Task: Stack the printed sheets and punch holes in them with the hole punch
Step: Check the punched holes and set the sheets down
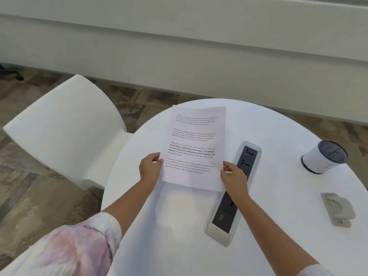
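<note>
I hold the printed sheets (196,144), white paper with black paragraphs, lifted above the round white table (179,226), their shadow falling on the tabletop beneath. My left hand (150,169) pinches the lower left edge. My right hand (234,177) pinches the lower right edge. How many sheets lie together in the bundle cannot be told. The grey hole punch (338,209) lies flat on the table at the far right, well apart from both hands.
A recessed black power-socket strip (235,193) runs across the table under my right wrist. A white cup with a dark ribbed lid (324,157) stands at the back right. A white chair (65,124) stands to the left on patterned carpet.
</note>
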